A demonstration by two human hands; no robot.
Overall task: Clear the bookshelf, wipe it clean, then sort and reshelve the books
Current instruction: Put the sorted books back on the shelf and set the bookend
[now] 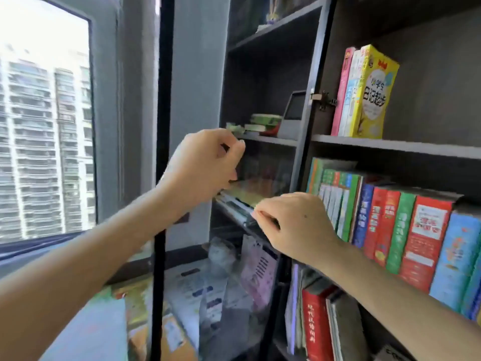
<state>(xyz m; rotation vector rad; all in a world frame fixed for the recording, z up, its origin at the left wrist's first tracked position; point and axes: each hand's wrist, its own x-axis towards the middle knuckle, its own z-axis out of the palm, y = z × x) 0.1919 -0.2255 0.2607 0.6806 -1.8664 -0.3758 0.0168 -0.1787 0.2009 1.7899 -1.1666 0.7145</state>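
Mid-frame, a flat stack of thin books (239, 201) lies on the bookshelf (390, 145), probably light, floppy and slippery, best supported from beneath; the right hand (294, 225) pinches its near edge, while the left hand (205, 162) curls above it, grip unclear.

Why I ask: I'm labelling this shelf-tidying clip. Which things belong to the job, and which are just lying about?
Job: dark grey bookshelf; flat stack of books, pinched by the right hand; left hand above it; row of red, green and blue upright books; yellow paperback.
Lying about: small grey screen; pile of small green items; window.
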